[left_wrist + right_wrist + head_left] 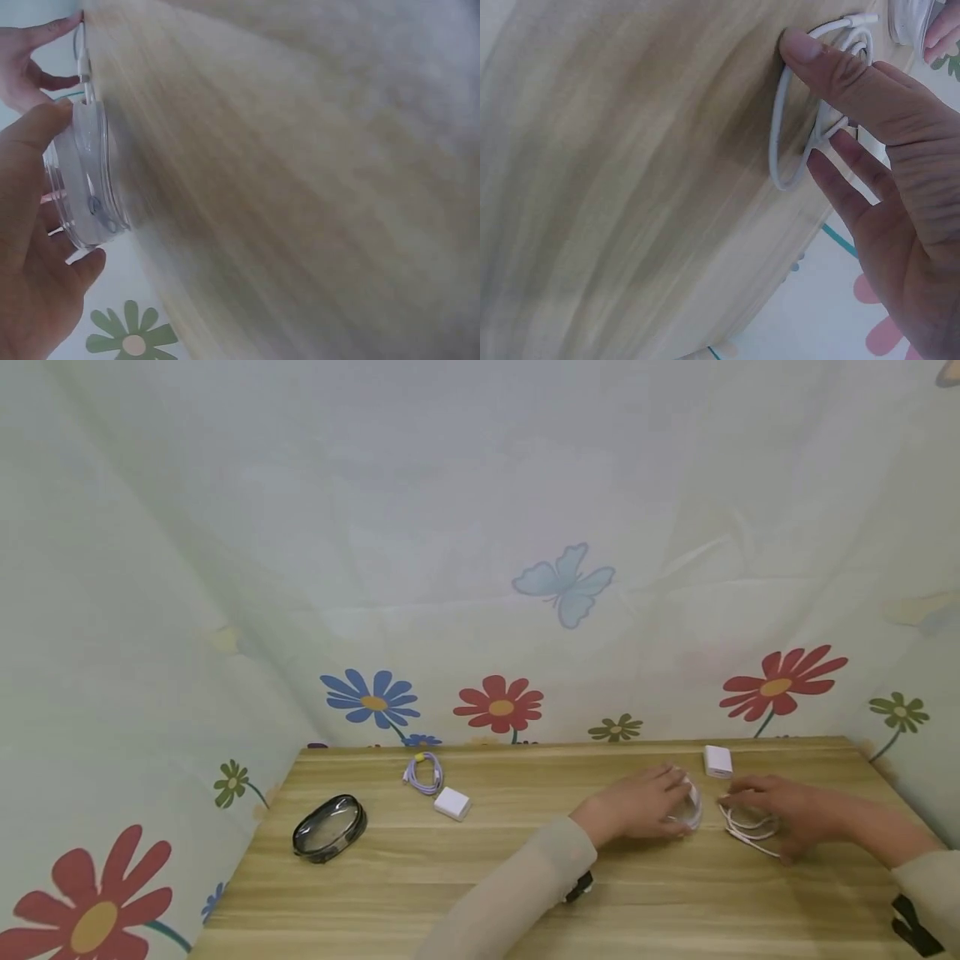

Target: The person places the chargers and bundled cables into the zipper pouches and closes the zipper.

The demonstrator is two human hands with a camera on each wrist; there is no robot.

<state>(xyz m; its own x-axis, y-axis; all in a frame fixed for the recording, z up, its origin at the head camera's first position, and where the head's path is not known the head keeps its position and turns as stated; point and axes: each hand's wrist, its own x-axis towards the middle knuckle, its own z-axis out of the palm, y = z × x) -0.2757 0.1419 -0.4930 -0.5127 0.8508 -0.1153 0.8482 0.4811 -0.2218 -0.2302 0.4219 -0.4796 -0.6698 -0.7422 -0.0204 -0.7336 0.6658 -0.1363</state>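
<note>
My left hand (643, 802) holds a small clear plastic case (694, 810) with rounded sides on the table. In the left wrist view, its thumb lies at one end of the case (88, 176) and fingers reach round the other. Just to the right, my right hand (806, 814) is spread over a loosely coiled white cable (750, 837). The right wrist view has the thumb across the top of the coil (778, 135) and fingertips at its far side, with a wide gap between them. Behind the two hands stands a white charger block (717, 762).
On the left of the wooden table (480, 885) sits a clear oval case with black trim (330, 828). Near it are a coiled lilac cable (424, 774) with a yellow tie and another white charger block (452, 803). A flower-printed curtain (450, 527) borders the table's back and sides.
</note>
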